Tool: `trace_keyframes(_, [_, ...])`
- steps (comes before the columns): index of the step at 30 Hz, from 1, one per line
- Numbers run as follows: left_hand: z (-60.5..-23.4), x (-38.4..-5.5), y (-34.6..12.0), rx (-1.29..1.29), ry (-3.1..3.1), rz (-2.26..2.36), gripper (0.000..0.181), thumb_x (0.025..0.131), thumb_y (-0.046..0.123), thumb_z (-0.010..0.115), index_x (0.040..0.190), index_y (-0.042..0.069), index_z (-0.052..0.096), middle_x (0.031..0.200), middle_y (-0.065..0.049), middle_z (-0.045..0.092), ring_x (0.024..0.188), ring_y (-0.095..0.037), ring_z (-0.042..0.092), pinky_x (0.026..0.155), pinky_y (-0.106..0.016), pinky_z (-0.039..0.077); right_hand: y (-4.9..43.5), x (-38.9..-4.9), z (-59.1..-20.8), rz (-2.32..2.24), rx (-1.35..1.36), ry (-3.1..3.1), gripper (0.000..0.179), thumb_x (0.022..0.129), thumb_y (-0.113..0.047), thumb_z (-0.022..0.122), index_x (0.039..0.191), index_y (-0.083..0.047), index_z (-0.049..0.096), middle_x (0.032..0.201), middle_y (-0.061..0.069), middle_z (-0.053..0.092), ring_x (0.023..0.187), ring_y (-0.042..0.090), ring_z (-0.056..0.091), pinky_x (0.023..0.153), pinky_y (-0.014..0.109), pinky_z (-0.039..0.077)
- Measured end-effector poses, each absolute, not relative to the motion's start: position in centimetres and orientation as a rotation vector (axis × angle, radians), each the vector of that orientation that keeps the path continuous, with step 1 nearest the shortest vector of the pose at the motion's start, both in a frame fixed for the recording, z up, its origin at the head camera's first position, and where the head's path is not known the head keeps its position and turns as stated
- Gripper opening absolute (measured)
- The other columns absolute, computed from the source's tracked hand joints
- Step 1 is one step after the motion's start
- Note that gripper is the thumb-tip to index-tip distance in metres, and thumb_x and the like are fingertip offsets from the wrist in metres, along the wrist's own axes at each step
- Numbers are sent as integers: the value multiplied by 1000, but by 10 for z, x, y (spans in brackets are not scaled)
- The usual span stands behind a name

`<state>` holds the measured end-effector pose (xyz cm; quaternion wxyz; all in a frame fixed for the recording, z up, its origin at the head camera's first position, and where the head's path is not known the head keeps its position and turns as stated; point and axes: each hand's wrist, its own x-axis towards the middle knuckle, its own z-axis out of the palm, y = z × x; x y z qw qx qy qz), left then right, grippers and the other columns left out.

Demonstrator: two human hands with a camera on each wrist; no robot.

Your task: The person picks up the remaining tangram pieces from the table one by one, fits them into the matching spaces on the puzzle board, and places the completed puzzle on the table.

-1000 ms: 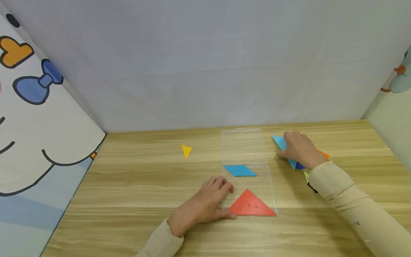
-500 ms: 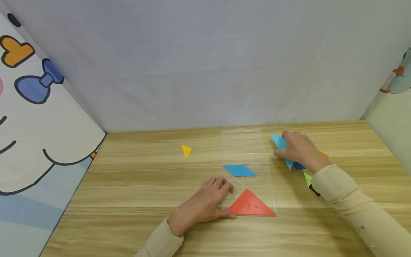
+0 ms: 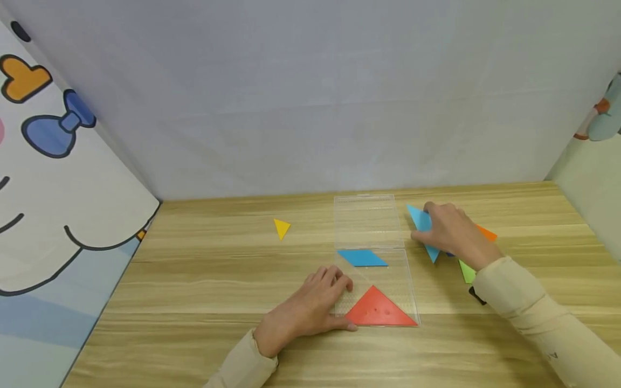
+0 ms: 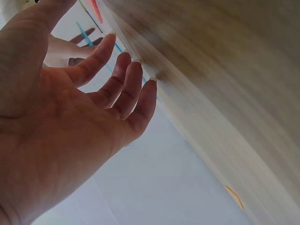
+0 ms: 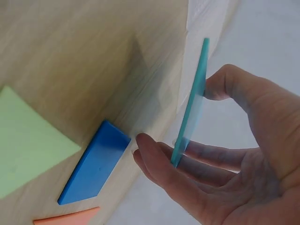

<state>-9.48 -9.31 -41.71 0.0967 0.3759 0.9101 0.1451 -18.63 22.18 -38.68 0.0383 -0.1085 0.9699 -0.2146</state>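
Note:
My right hand (image 3: 453,231) pinches a light blue triangle (image 3: 418,218) between thumb and fingers. In the right wrist view the triangle (image 5: 193,110) stands on edge, off the table. My left hand (image 3: 310,308) rests at the left edge of a clear plastic case (image 3: 395,280), fingers bent loosely and thumb near its front corner. Inside the case lie a red triangle (image 3: 380,311) at the front and a blue parallelogram (image 3: 364,258) at the back. Below the right hand are a dark blue piece (image 5: 93,164), a light green piece (image 3: 467,272) and an orange piece (image 3: 487,233).
The case's clear lid (image 3: 367,222) lies flat behind it. A small yellow triangle (image 3: 282,228) sits alone on the wooden table (image 3: 208,280) to the left. A small black object (image 3: 477,295) shows beside the right sleeve. A pale cloth wall (image 3: 301,108) stands behind the table.
My right hand has lifted the light blue triangle and shifted it slightly left, tilting it steeper. More of the green piece shows. My left hand has stayed put.

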Motion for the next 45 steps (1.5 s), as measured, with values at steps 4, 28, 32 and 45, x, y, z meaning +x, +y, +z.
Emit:
trace_keyframes(4, [-417,-95,-93,1118,2699,429,57,86,49,81,122,12,55,117,-1,48,106,-18,45,96,-37,44,218,-181,-386,-677,-335,2975,44,87,-25,68,110,11,56,64,6,44,55,20,44,53,31,33])
trace_keyframes(28, [-406,-95,-101,1177,2567,480,54,90,31,82,129,9,53,123,-3,47,109,-17,46,98,-31,44,185,-159,-382,-673,-427,3024,45,86,-31,72,107,8,60,60,0,35,50,16,37,49,30,28])
trace_keyframes(32, [-402,-97,-105,1177,2506,518,51,92,24,80,132,8,53,123,-4,47,112,-16,47,101,-29,44,181,-157,-381,-657,-427,3036,45,86,-31,72,107,8,61,60,0,37,50,17,39,48,30,29])
trace_keyframes(45, [-401,-100,-108,1170,2509,560,51,90,25,82,128,6,55,116,-2,48,109,-15,47,98,-27,44,166,-150,-382,-666,-439,2998,57,86,-38,75,114,10,62,63,3,43,56,20,46,51,31,32])
